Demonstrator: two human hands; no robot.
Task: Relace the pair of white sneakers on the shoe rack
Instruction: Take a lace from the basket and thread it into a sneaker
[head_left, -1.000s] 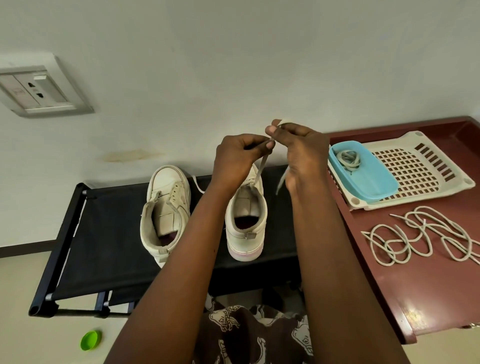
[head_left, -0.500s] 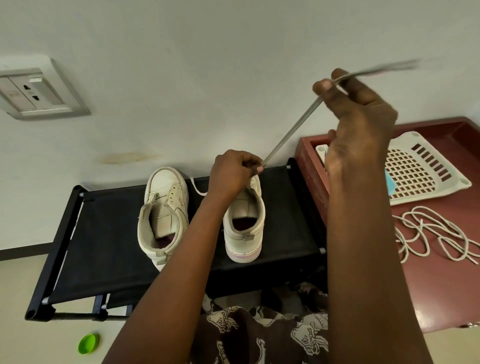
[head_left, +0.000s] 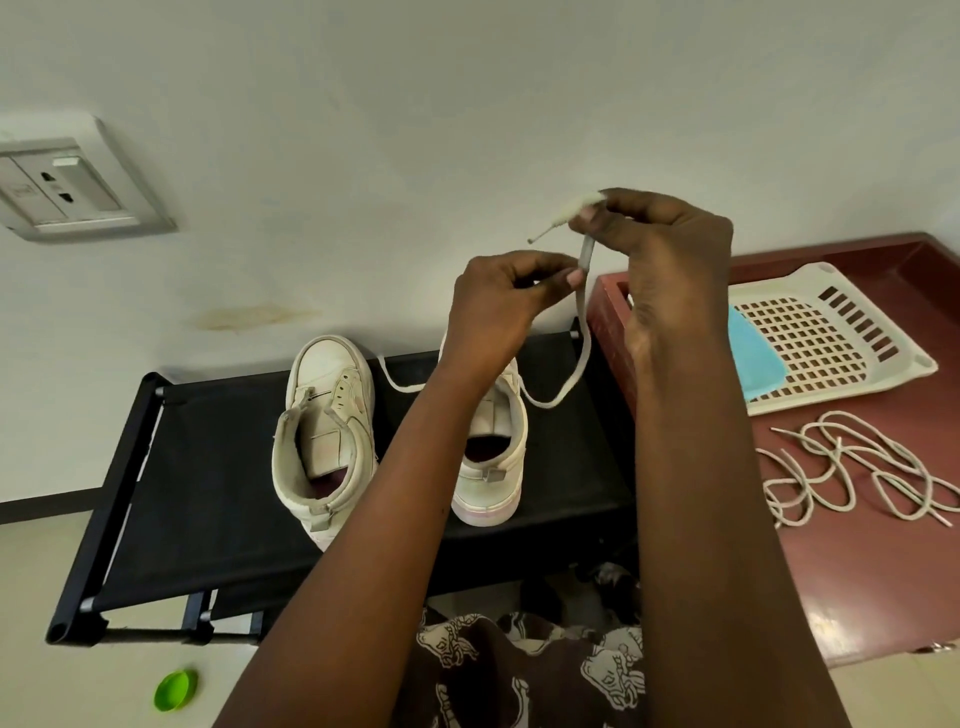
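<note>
Lace (head_left: 586, 338): flat, likely limp and light; trails from the right-hand sneaker (head_left: 491, 457) on the shoe rack (head_left: 208, 467).
Left grip (head_left: 498, 306): pinching the lace below the tip.
Right grip (head_left: 670, 260): pinching just behind the stiff aglet (best hold for threading).

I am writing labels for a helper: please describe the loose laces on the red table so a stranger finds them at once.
Find the red table right of the black shoe rack. In front of its white tray lies a tangle of loose laces: round cords, unlike the flat lace being held.
</note>
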